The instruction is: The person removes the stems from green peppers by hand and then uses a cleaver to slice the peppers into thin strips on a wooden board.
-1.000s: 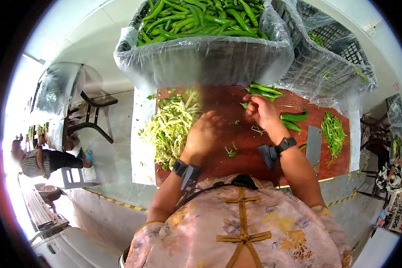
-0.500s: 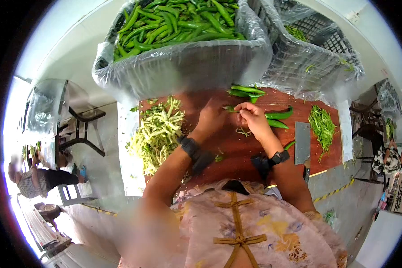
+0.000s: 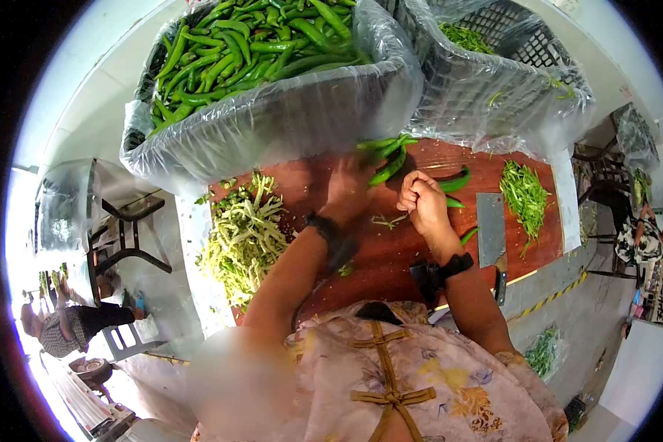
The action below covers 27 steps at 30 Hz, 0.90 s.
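Note:
My left hand [image 3: 348, 184] is blurred over the red-brown board [image 3: 390, 258], beside a few whole green chili peppers [image 3: 390, 163]; its fingers are too smeared to read. Closed, with the fingers curled in, my right hand [image 3: 424, 200] is just right of it. Whatever it may hold is hidden. Another green pepper [image 3: 457, 180] lies behind my right hand. Thin green scraps [image 3: 387, 221] rest on the board between my wrists. To the left is a heap of pale pepper cores [image 3: 247, 239].
A plastic-lined crate [image 3: 272, 110] full of green peppers stands behind the board, with a second lined crate [image 3: 493, 96] beside it. Toward the right lie a cleaver [image 3: 490, 228] and a pile of green strips [image 3: 524, 195]. Other people are at both sides.
My hands have moved apart, and the green piece between them is no longer visible there. My left hand has moved toward the whole peppers, which now lie differently. The view has shifted.

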Tool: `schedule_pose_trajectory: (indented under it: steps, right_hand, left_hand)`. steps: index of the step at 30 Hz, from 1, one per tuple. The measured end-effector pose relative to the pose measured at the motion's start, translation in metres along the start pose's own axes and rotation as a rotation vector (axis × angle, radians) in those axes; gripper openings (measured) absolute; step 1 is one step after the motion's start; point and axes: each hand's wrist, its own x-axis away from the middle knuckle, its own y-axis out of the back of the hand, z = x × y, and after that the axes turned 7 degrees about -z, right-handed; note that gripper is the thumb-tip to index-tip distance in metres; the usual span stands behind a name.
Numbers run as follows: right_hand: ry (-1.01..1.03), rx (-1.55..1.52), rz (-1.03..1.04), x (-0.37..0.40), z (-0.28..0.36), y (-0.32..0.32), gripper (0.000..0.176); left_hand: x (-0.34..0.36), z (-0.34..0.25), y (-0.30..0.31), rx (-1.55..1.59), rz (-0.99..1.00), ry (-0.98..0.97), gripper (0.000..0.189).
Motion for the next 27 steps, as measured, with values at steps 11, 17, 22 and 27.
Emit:
schedule_pose_trajectory:
  steps: [11, 17, 22, 27]
  right_hand:
    - [0.035, 0.353, 0.142, 0.023, -0.025, -0.021, 0.012]
    - [0.029, 0.301, 0.152, 0.042, -0.034, -0.048, 0.010]
    - [-0.067, 0.295, 0.240, 0.047, -0.033, -0.053, 0.007]
    - [0.054, 0.312, 0.079, 0.057, -0.037, -0.067, 0.007]
  left_hand:
    - [0.056, 0.006, 0.051, 0.297, 0.126, 0.116, 0.031]
    - [0.082, 0.009, 0.095, 0.771, 0.132, 0.612, 0.030]
    - [0.087, -0.011, 0.145, 1.401, 0.147, 0.910, 0.027]
    - [0.105, -0.014, 0.141, 1.856, 0.205, 0.946, 0.036]
